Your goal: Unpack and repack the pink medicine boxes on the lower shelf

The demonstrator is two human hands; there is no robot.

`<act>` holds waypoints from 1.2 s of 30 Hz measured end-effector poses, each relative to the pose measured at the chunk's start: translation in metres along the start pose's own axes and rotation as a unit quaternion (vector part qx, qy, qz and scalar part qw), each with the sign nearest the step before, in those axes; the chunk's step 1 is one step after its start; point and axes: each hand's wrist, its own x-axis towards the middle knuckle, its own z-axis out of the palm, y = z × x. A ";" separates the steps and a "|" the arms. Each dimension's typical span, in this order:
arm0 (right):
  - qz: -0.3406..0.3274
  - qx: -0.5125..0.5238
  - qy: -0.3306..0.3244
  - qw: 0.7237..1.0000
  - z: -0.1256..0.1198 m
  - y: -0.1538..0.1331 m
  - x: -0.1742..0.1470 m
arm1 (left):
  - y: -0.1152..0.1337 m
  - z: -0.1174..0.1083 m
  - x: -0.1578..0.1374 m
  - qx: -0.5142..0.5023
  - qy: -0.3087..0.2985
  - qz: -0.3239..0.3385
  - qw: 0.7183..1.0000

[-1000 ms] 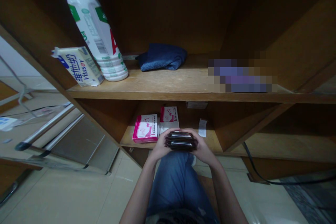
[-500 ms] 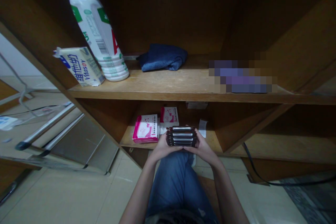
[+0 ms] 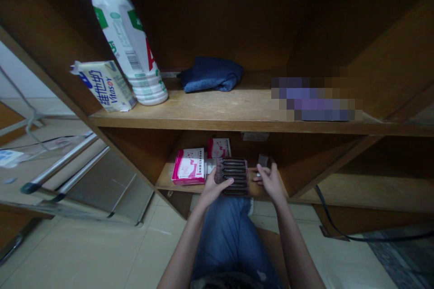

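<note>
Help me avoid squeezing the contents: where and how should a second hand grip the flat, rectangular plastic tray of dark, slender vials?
Probably pinch the right edge of the tray, coming from the right: that narrow rim is uncovered, while the left hand wraps the left edge, its thumb over the vials.

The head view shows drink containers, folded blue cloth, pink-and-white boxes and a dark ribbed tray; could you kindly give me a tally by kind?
Drink bottle: 1
Drink carton: 1
Folded blue cloth: 1
Pink-and-white boxes: 2
Dark ribbed tray, held in the left hand: 1 (whether others lie beneath cannot be told)
Total: 6 visible
</note>
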 end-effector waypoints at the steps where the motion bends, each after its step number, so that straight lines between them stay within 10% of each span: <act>1: -0.017 -0.048 0.016 0.999 -0.004 0.004 0.008 | 0.000 0.000 0.000 -0.007 -0.002 -0.005 1.000; 6: -0.072 -0.369 0.084 0.923 -0.017 0.011 0.035 | 0.003 0.003 -0.002 -0.026 -0.031 -0.018 0.999; 12: -0.108 -0.440 0.087 0.887 -0.018 0.005 0.040 | 0.000 0.004 -0.003 -0.025 -0.052 -0.037 0.998; 24: -0.316 -0.181 0.034 0.931 -0.002 -0.051 0.002 | -0.007 0.007 -0.002 -0.041 -0.097 -0.062 0.992; 36: -0.350 -0.094 -0.115 0.925 0.001 -0.060 -0.017 | -0.006 0.004 -0.003 -0.052 -0.080 -0.092 0.991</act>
